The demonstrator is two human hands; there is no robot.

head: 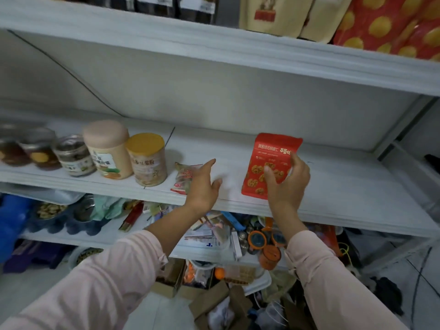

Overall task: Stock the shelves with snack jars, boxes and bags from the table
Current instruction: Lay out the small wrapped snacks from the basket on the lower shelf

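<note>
My right hand (287,184) grips a red snack bag (266,160) printed with walnuts and holds it upright on the white middle shelf (345,184). My left hand (202,186) hovers open over the shelf edge, its fingers spread. It partly covers a small clear snack packet (183,177) lying flat on the shelf. Left of the packet stand a yellow-lidded can (147,160), a taller pink-lidded can (108,148) and several small jars (73,156).
The shelf above carries beige bags (273,15) and red bags with gold dots (385,25). The lower shelf (100,236) is cluttered with tins, boxes and an orange-lidded jar (270,256). Cardboard boxes (214,301) sit on the floor below.
</note>
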